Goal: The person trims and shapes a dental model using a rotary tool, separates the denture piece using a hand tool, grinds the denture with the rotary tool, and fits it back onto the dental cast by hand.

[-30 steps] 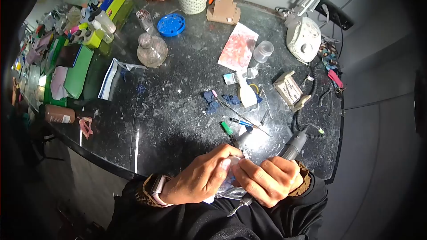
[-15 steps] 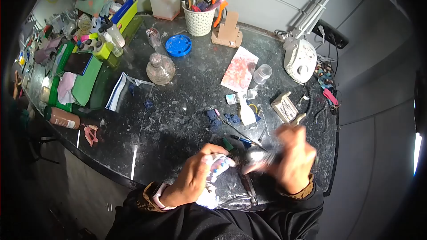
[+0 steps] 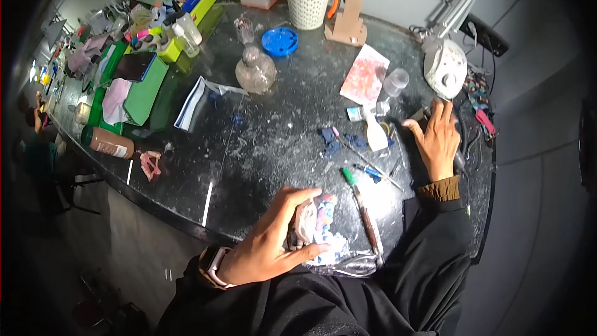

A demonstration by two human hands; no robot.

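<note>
Near the front edge, my left hand (image 3: pixel 267 236) is wrapped round a dental model (image 3: pixel 320 221) with pink, white and blue parts. A green-capped, brown-handled tool (image 3: pixel 364 211) lies just right of the model. Farther back on the right, my right hand (image 3: pixel 438 140) reaches over the tabletop with its fingers apart, beside the dark handpiece (image 3: pixel 459 152) and its cord. The small stand next to it is largely hidden by this hand. A white spatula-like piece (image 3: pixel 375 134) and thin tools (image 3: pixel 385 176) lie between my hands.
A white control unit (image 3: pixel 445 70) stands at the back right. Behind the middle are a tool cup (image 3: pixel 307 11), a blue lid (image 3: pixel 280 42) and a glass flask (image 3: pixel 255 73). Green boxes (image 3: pixel 148 93) and a brown bottle (image 3: pixel 109 142) are at the left.
My right hand has moved from the model to the back right and opened, leaving the handpiece beside it. My left hand keeps the model. The camera view has shifted.
</note>
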